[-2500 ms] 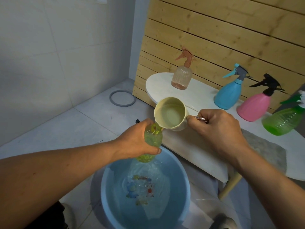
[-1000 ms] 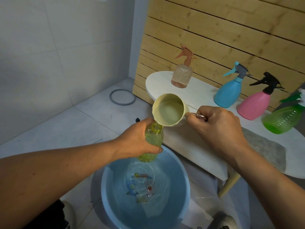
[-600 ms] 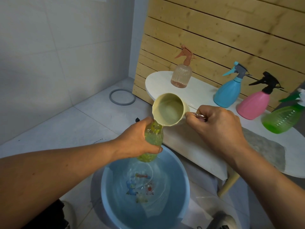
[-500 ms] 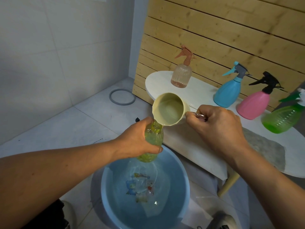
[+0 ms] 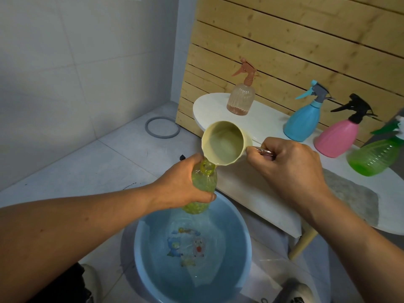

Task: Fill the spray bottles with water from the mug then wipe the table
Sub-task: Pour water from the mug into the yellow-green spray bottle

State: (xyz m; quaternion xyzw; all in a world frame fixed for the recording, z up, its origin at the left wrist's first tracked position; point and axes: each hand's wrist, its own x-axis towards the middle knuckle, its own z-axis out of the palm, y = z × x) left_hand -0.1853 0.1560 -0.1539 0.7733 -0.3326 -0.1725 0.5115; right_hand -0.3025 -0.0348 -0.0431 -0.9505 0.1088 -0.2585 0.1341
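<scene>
At the centre of the frame, I see my right hand [image 5: 288,165] gripping the mug [image 5: 225,145] handle, tipped a little more than before. My left hand [image 5: 185,184] still holds the yellow bottle [image 5: 203,182] above the basin [image 5: 240,226].

Soft, even indoor light, moderately dim, with no hard glare; the tiled wall [image 5: 65,73] left of the white table [image 5: 269,125] shows a broad, diffuse shadow. Wide-angle distortion bows the wooden slats [image 5: 306,40] behind the table and stretches the forearms at the lower edge. Focus is fairly sharp centrally, softening toward the table's right end.
</scene>
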